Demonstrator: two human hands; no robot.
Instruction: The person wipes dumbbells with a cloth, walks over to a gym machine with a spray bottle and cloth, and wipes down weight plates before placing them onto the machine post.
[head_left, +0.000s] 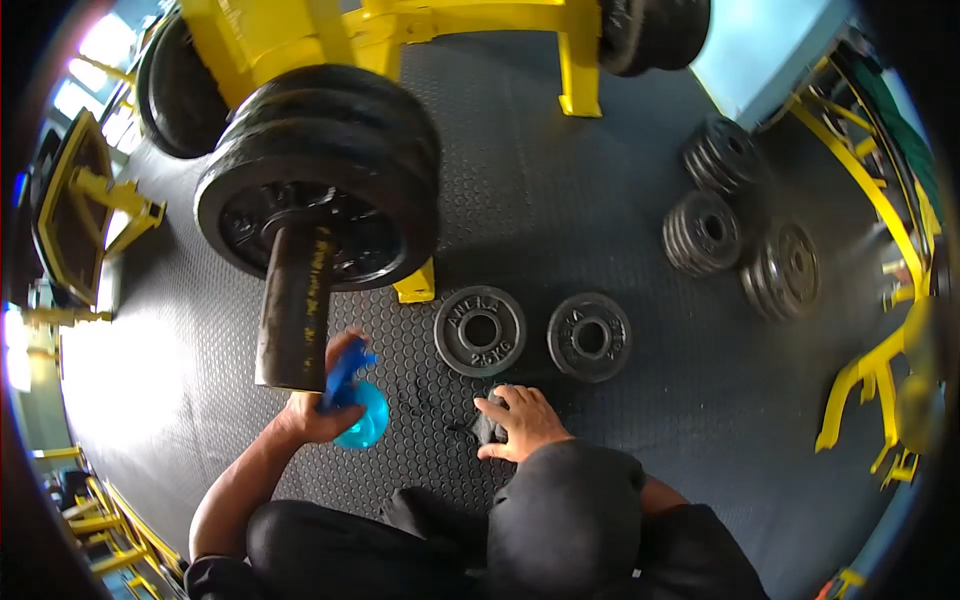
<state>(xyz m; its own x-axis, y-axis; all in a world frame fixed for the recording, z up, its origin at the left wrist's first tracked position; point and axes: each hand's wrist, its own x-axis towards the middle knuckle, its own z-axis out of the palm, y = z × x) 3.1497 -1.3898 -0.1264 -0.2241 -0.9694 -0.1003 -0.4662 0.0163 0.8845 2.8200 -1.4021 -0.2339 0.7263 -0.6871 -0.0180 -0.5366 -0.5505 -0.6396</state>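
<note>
My left hand (315,418) is closed around a blue spray bottle (364,418) with a darker blue spray head, just below and beside the bar's end. Part of the bottle is hidden by my fingers and thumb. My right hand (530,425) grips a crumpled dark grey cloth (487,428) low over the floor, its fingers curved across it. Just beyond that hand, a 2.5 kg weight plate (455,352) and a similar weight plate (617,358) lie flat, side by side.
A thick bar sleeve (292,345) loaded with large black plates (400,235) juts toward me from a yellow machine frame (580,70). Several stacked small plates (697,255) stand at the right on black rubber flooring (560,200). More yellow equipment (868,385) lines both sides.
</note>
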